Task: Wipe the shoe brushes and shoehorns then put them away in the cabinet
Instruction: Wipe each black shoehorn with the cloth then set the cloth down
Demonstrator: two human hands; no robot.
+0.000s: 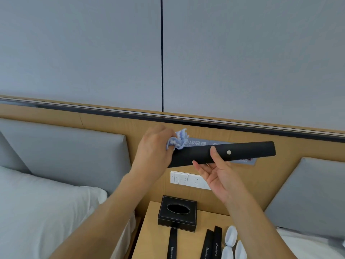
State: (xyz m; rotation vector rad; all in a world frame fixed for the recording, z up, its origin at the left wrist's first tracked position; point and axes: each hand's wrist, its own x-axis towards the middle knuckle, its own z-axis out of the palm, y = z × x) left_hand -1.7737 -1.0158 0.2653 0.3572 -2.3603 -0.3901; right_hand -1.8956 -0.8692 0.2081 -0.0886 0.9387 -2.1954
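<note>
A black shoehorn sleeve (224, 153) is held up level in front of the wooden headboard panel (104, 126), its long axis running from 8 o'clock to 2 o'clock across the middle of the view. It is pinched near its middle by the right hand (214, 174), thumb on the near face beside a small metal stud, fingers behind and only loosely curled, palm open toward the camera. A crumpled pale blue cloth (177, 140) is gripped in the left hand (153, 150), whose fingers are closed round it, and is pressed on the sleeve's end at 9 o'clock.

The wiping of this piece is judged to be under way, with most of the set still to be done. On the bedside table (149, 240) at 6 o'clock, three more black shoehorns (211, 243) marked "Shoehorn" are laid side by side, with white oval items (231, 236), possibly the brushes, just beside them at 5 o'clock and a black tissue box (177, 213) behind. No cabinet is seen.

For a clean pass, the cloth is best drawn in one firm stroke toward 3 o'clock, the right hand's pinch being shifted so that the covered middle is reached, and the piece then turned so the far face is wiped. A light pinch may let the sleeve swivel under pressure.
</note>
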